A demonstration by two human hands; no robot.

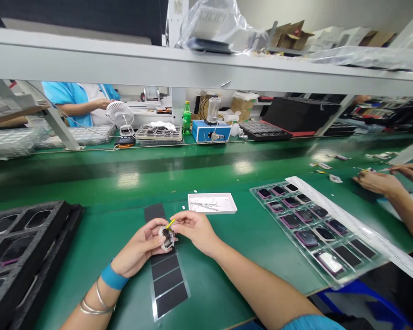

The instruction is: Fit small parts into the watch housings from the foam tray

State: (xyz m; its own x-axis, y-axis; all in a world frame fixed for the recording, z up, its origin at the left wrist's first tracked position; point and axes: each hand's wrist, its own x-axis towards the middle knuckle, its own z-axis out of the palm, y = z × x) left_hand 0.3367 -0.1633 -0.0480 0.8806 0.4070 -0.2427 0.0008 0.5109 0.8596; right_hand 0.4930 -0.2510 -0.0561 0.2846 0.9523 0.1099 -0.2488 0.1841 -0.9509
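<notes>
My left hand (146, 240) grips a small, pale-rimmed watch case (166, 239) with dark parts inside. From the right, my right hand (196, 229) pinches a thin yellow strip (170, 224) at the top of the case. Whether the strip is fixed to the case cannot be made out. Both hands are above a strip of black rectangular sheets (171, 292) on a clear backing, which lies on the green bench. Just beyond them stands a shallow white box (211, 203) holding tweezers and tiny pieces.
To the right lies a clear tray (306, 229) of watch cases, with a long white strip along it. A black foam tray (24, 256) is at left. A co-worker's hands (382, 181) work at far right. A shelf beam (206, 64) crosses above the bench.
</notes>
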